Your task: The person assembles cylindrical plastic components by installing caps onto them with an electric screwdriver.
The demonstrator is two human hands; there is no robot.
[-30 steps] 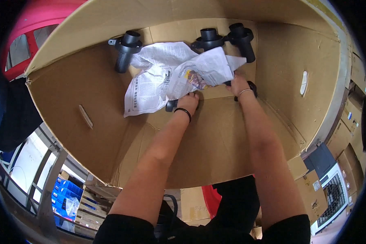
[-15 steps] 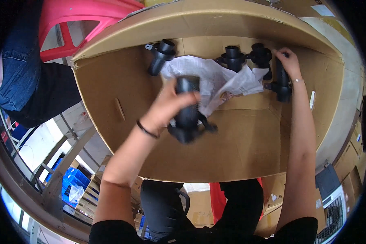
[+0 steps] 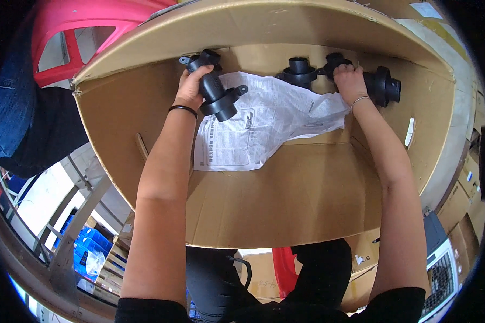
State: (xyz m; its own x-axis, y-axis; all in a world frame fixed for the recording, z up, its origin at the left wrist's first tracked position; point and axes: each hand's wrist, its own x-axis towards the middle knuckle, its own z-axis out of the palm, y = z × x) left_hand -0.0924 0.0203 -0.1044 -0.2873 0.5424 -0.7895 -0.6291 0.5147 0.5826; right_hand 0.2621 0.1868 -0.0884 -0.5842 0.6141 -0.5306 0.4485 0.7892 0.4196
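Note:
My left hand (image 3: pixel 191 87) grips a black flanged pipe fitting (image 3: pixel 213 90) at the far left inside a cardboard box (image 3: pixel 275 204). The fitting is tilted, its wide collar and side tab toward me. Partly behind it shows another black fitting (image 3: pixel 210 54). At the far right, my right hand (image 3: pixel 350 82) is closed by a sideways black fitting (image 3: pixel 382 86); its fingertips are hidden on the far side. Just beyond that hand is one more fitting (image 3: pixel 334 59), partly covered. A fitting (image 3: pixel 299 67) stands upright at the back middle, behind a crumpled newspaper sheet (image 3: pixel 248 129).
The box's tall far flap (image 3: pixel 264 27) rises behind the fittings. Left of the box are a pink plastic stool (image 3: pixel 81 32) and another person's leg in jeans (image 3: pixel 16 102). Blue bins (image 3: pixel 89 247) stand lower left, and a keyboard (image 3: pixel 439 280) lies lower right.
My left hand has carried its fitting from the middle to the far left. My right hand has shifted left, and the fitting by it has turned from upright to sideways. More newspaper lies spread out.

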